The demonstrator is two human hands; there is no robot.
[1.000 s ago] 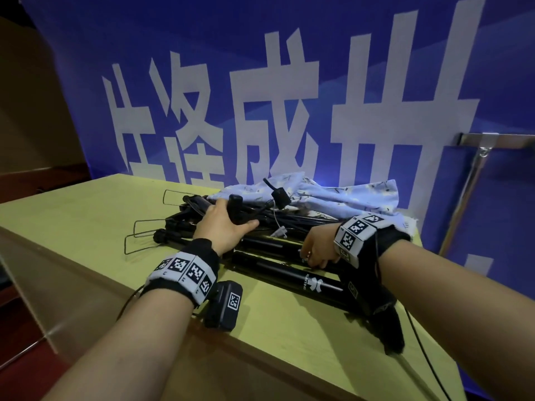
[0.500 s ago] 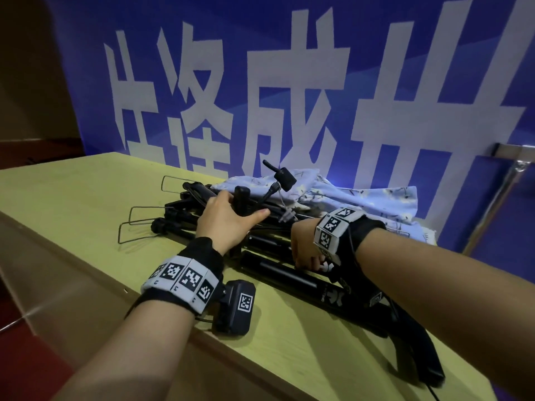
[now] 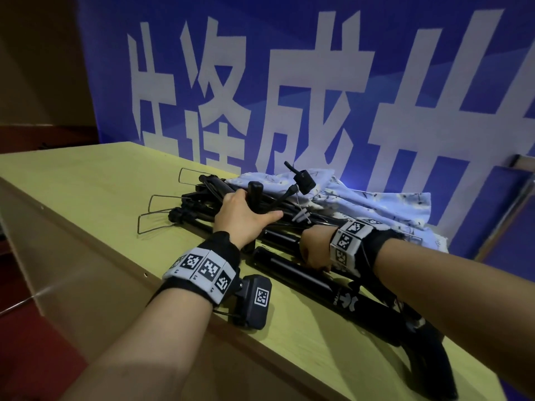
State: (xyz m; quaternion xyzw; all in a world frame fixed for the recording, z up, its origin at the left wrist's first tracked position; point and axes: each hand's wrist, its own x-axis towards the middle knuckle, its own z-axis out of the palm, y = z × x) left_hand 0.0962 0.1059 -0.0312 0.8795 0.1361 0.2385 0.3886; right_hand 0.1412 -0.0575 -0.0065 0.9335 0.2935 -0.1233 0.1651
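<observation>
Only our view has swung closer: our left hand [image 3: 246,219] still grips the upright handle [image 3: 255,195], while our right hand [image 3: 314,250], half hidden, seems curled round a tube of the folded stands [image 3: 289,273], which lie unlifted on the table [image 3: 101,180].

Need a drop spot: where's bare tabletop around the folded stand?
Free: tabletop left of the wire loops; a strip between folded stand and front edge. Crowded: centre-right, where left hand and right hand grip the stand beside the floral cloth.
</observation>
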